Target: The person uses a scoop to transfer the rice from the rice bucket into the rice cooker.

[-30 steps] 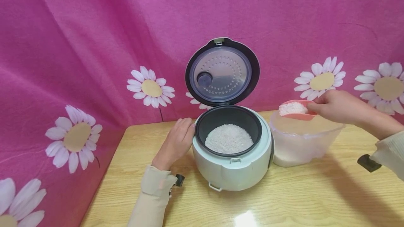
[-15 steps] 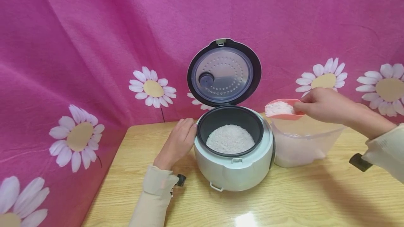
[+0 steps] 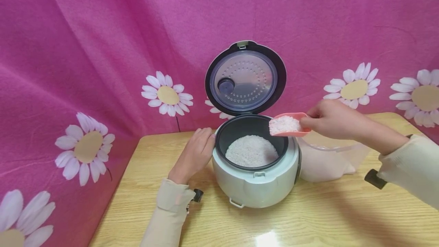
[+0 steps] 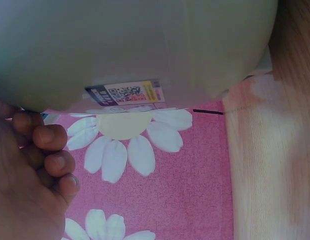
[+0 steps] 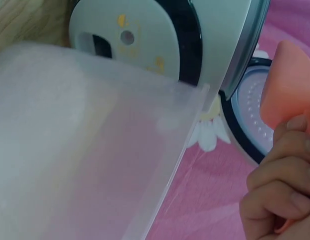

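In the head view my right hand (image 3: 329,121) grips the handle of a pink scoop (image 3: 295,133) heaped with white rice (image 3: 284,124). The scoop's front lip reaches over the right rim of a pale green rice cooker (image 3: 255,190), whose lid (image 3: 245,81) stands raised. More rice (image 3: 252,151) lies in the dark inner pot (image 3: 229,132). My left hand (image 3: 193,153) rests against the cooker's left upper side. The left wrist view shows its fingers (image 4: 57,162) loosely curled beside the cooker wall. The right wrist view has my fingers (image 5: 285,172) around the scoop handle.
A translucent plastic container (image 3: 329,163) holding rice stands right of the cooker, partly behind my right arm. Both stand on a wooden table (image 3: 308,220). Close behind hangs a magenta cloth (image 3: 171,29) with white daisies, which also runs along the left.
My right hand has carried the loaded scoop leftward from above the plastic container to the cooker's right rim. The left hand has stayed against the cooker.
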The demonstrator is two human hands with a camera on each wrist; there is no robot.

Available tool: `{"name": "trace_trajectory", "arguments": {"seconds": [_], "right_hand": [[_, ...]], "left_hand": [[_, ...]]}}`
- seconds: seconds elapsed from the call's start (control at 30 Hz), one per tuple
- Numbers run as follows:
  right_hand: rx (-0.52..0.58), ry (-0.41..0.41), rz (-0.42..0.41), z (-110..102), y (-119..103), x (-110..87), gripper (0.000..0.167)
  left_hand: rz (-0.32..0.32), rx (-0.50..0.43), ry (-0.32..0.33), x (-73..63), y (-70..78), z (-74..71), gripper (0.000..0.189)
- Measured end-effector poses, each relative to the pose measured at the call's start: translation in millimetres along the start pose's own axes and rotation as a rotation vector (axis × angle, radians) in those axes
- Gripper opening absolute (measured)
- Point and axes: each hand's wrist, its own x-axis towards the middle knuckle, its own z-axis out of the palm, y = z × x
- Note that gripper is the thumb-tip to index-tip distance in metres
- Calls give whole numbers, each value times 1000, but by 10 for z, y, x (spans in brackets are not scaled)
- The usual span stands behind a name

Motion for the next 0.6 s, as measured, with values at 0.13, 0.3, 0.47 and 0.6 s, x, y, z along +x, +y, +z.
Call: {"name": "trace_trajectory", "arguments": {"seconds": [0.13, 0.3, 0.47, 0.6], "right_hand": [[19, -22, -5, 42, -72, 26, 36], [15, -24, -30, 94, -154, 48, 37], [-15, 9, -72, 156, -246, 39, 37], [-59, 27, -114, 209, -316, 33, 37]], "left_hand": [[-16, -7, -10, -1, 4, -1, 22], [-19, -4, -11, -2, 8, -5, 22], [-7, 12, -3, 0, 10, -5, 22], [-9, 14, -4, 0, 11, -6, 22]]}}
